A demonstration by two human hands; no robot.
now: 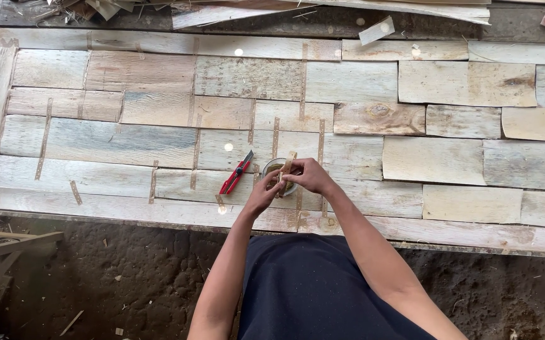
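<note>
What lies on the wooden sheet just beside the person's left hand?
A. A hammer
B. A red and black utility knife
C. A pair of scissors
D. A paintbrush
B. A red and black utility knife lies on the patched veneer sheet, apart from the left hand, which meets the right hand over a small container.

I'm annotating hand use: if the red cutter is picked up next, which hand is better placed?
Probably the left hand: the red cutter lies just to its left on the veneer sheet, while the right hand sits farther away, holding the tape strip.
</note>
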